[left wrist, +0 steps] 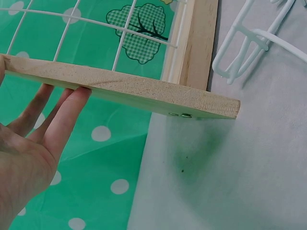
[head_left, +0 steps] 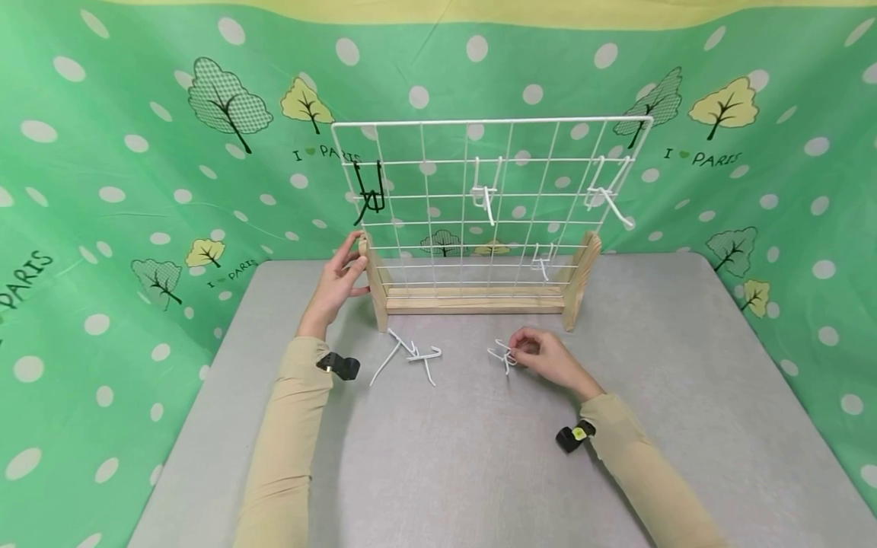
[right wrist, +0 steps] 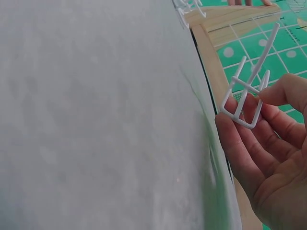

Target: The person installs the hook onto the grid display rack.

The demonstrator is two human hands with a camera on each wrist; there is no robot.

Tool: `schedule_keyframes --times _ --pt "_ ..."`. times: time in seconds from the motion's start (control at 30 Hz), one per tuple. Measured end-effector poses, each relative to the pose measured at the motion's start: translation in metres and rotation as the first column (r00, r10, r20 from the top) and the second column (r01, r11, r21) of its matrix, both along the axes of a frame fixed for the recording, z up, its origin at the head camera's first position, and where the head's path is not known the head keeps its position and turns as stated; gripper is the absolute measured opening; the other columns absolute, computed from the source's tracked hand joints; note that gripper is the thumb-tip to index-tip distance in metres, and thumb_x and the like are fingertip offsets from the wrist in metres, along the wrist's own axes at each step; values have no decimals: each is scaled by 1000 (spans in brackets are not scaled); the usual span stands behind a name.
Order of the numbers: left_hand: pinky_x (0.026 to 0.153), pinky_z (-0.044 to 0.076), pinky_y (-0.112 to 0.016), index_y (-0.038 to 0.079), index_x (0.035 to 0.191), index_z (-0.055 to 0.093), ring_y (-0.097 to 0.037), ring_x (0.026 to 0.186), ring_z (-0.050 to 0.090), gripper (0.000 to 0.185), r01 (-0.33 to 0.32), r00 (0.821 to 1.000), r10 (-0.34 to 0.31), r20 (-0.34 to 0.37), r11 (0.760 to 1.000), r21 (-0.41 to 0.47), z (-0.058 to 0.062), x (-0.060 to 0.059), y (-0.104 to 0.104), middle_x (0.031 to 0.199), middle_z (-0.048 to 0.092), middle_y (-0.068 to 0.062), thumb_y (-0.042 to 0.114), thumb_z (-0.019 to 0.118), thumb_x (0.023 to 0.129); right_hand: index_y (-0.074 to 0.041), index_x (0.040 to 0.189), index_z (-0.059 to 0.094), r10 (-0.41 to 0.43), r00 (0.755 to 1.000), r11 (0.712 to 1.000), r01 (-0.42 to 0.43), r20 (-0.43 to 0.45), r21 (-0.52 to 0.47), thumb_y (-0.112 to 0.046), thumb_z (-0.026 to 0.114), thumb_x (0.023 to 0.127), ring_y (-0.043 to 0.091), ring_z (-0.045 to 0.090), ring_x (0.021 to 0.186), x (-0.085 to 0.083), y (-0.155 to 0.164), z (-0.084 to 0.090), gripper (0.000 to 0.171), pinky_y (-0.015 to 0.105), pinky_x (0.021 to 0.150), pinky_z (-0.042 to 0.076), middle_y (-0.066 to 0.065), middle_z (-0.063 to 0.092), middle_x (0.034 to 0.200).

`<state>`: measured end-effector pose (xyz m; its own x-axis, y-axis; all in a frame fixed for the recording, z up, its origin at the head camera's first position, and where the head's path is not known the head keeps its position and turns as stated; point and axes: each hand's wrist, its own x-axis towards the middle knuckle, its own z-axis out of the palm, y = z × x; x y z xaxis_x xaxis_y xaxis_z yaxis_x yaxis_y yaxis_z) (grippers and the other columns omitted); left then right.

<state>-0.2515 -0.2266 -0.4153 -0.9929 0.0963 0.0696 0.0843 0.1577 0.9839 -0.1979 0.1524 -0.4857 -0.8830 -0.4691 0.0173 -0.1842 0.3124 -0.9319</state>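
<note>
Your right hand (head_left: 551, 361) pinches a white hook (head_left: 505, 355); your left hand (head_left: 333, 288) grips the left wooden upright (head_left: 375, 289).
In the head view, the pinched hook is in front of the wire grid (head_left: 463, 223), right of loose white hooks (head_left: 425, 357) on the counter (head_left: 466, 457); the left wrist view shows your fingertips (left wrist: 82, 92) against the upright's outer face; in the right wrist view, thumb and fingers (right wrist: 235, 148) grasp the hook's frame, prong slanting up.
</note>
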Motion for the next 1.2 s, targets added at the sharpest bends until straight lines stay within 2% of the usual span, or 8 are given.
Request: schedule_keyframes --times 0.3,0.4,0.53,0.7,0.9,1.0,1.13,1.2 --pt "91 47 -63 17 154 22 -43 131 37 54 -5 1000 5 -4 1000 2 0 0 0 148 30 -26 17 43 105 15 97 58 -8 1000 1000 8 0 -20 11 57 88 40 63 83 0 -4 -1 10 44 68 59 29 63 90" --pt "91 46 -63 17 155 22 -43 131 37 54 -6 1000 6 -3 1000 2 -1 0 -1 148 30 -26 16 43 105 15 98 58 -13 1000 999 13 2 -34 11 57 89 40 62 83 -5 -3 -11 10 48 69 58 29 63 89" --pt "91 47 -63 16 155 20 -44 131 37 55 -6 1000 6 -3 1000 0 0 0 0 148 30 -26 16 42 105 13 98 59 -27 1000 998 27 0 -51 10 58 89 36 63 82 -12 -2 -27 9 46 67 59 26 64 89" --pt "90 47 -63 15 155 20 -44 131 37 55 -5 1000 5 0 1000 1 1 1 1 148 30 -27 15 42 105 13 98 58 -33 999 996 33 0 -82 10 59 88 35 65 82 -14 -3 -33 11 40 67 60 26 64 88" --pt "91 47 -63 16 155 19 -44 131 36 55 -5 1000 5 2 1000 -3 2 2 2 148 29 -27 15 42 105 16 98 56 -34 999 994 35 8 -104 14 56 88 49 61 84 -16 -7 -33 10 49 69 59 34 61 90" --pt "91 47 -62 17 155 19 -44 131 36 55 -5 1000 5 2 1000 -4 2 2 2 148 29 -26 16 42 105 14 98 57 -58 998 993 59 18 -97 12 56 89 44 63 84 -17 -8 -31 9 46 68 59 31 62 90" --pt "91 47 -62 16 155 19 -44 130 37 56 -5 1000 5 2 1000 6 2 2 2 148 29 -27 15 42 105 12 98 57 -90 996 988 92 23 -127 8 58 91 27 66 80 -17 -10 -27 8 39 68 60 24 65 89" --pt "91 47 -62 17 155 19 -44 130 37 56 -6 1000 6 3 1000 8 2 2 2 148 29 -27 15 42 105 14 97 56 -97 995 984 100 27 -150 9 57 91 31 66 81 -15 -13 -18 8 45 71 59 26 64 89"
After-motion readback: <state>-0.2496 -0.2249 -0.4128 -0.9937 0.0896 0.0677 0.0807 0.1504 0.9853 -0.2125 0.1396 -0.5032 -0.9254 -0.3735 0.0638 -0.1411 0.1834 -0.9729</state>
